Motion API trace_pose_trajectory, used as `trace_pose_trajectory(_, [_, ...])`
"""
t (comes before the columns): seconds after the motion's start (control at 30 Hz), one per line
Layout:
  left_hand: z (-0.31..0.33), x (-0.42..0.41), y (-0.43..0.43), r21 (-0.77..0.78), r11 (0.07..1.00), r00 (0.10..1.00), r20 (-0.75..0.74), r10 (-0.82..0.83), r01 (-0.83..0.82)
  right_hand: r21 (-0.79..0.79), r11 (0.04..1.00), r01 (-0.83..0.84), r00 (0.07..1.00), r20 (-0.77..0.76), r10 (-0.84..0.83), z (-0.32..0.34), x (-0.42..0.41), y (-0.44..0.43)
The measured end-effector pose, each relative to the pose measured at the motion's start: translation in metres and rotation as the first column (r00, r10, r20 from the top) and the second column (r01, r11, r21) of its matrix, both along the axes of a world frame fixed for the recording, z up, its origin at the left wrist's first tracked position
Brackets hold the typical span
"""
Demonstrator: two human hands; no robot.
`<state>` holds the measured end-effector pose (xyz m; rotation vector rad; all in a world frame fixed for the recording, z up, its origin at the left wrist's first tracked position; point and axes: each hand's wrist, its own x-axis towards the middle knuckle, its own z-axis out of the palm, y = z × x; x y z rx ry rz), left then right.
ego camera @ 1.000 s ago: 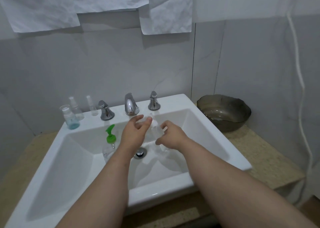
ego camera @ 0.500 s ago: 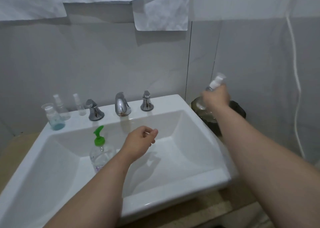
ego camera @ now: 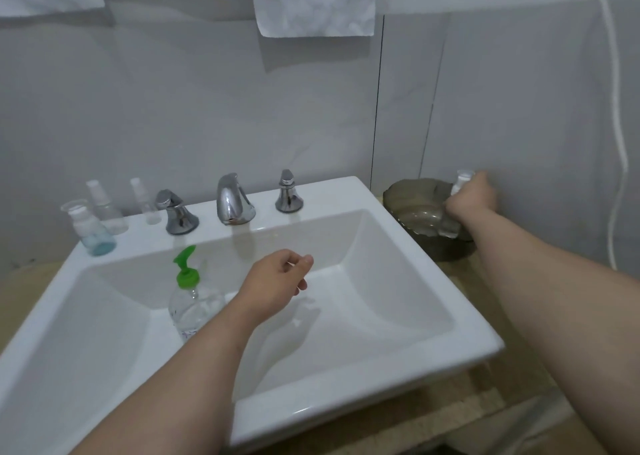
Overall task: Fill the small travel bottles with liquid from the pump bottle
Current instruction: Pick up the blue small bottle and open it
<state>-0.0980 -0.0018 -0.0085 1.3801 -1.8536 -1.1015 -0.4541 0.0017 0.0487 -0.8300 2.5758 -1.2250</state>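
Hands are well apart. Our right hand (ego camera: 472,196) is stretched to the far right and clamped round a small spray bottle (ego camera: 462,179). That bottle stands roughly upright, white cap up, its clear body running down into the dark glass bowl (ego camera: 408,195) on the surface beside the sink (ego camera: 329,406). Whether its base touches the bowl we cannot tell. Our left hand (ego camera: 277,281) hovers over the middle of the basin, fingers loosely curled, with nothing visible in them. The pump bottle (ego camera: 194,305) stands upright in the basin just left of our left wrist, its green spout raised. Three more travel bottles (ego camera: 105,208) stand on the sink's far-left rim, the nearest holding a little blue liquid. We judge that the left hand, much the nearer, should fetch the next of them, while the right crosses over to the pump.
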Motion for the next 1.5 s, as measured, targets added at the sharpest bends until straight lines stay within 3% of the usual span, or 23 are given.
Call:
trace_pose_trajectory(0.3, [0.002,-0.001,0.003,-0.008,1.000,0.999,0.039,-0.006,0.006,0.000,1.000,0.014,0.999,-0.046,-0.014,-0.006,0.002,0.004])
trace_pose_trajectory(0.5, [0.001,-0.001,0.002,-0.008,1.000,0.999,0.048,-0.006,0.006,0.093,0.990,0.108,0.954,-0.289,-0.077,-0.002,0.022,0.005])
trace_pose_trajectory(0.57, [0.001,-0.001,0.002,-0.011,1.000,0.999,0.044,-0.008,0.009,0.038,0.992,0.120,0.903,-0.420,-0.093,0.006,0.038,0.004])
trace_pose_trajectory(0.67, [0.002,0.001,0.001,-0.031,1.000,0.999,0.040,0.005,-0.003,-0.100,0.993,-0.060,0.839,-0.545,-0.004,0.028,0.078,0.005])
trace_pose_trajectory(0.77, [0.006,0.002,0.001,-0.069,0.995,0.997,0.029,0.069,-0.067,-0.083,0.913,-0.399,0.850,-0.406,0.335,0.040,0.136,0.005])
trace_pose_trajectory(0.87, [0.015,0.001,0.003,-0.094,0.987,0.990,0.047,0.133,-0.129,-0.032,0.842,-0.539,0.827,-0.209,0.521,0.032,0.188,0.004])
trace_pose_trajectory(0.93, [0.026,0.009,0.007,-0.128,0.977,0.981,0.073,0.183,-0.172,0.008,0.829,-0.559,0.823,-0.116,0.556,0.015,0.215,0.003])
trace_pose_trajectory(1.0, [0.036,0.018,0.011,-0.167,0.965,0.972,0.090,0.217,-0.200,0.150,0.833,-0.533,0.826,-0.123,0.550,-0.012,0.228,0.005])
trace_pose_trajectory(1.1, [0.056,0.035,0.023,-0.163,0.962,0.960,0.141,0.242,-0.218,0.378,0.743,-0.552,0.774,-0.098,0.625,-0.038,0.235,0.013])
trace_pose_trajectory(1.23, [0.070,0.067,0.037,-0.282,0.932,0.925,0.239,0.297,-0.226,0.477,0.642,-0.600,0.670,-0.137,0.729,-0.032,0.240,0.016])
trace_pose_trajectory(1.4, [0.072,0.128,0.023,-0.387,0.817,0.797,0.264,0.543,-0.429,0.586,0.424,-0.691,0.475,-0.074,0.877,-0.009,0.281,0.010])
trace_pose_trajectory(1.5, [0.063,0.160,0.008,-0.392,0.771,0.732,0.283,0.620,-0.502,0.527,0.410,-0.744,0.478,-0.009,0.878,-0.014,0.309,0.011])
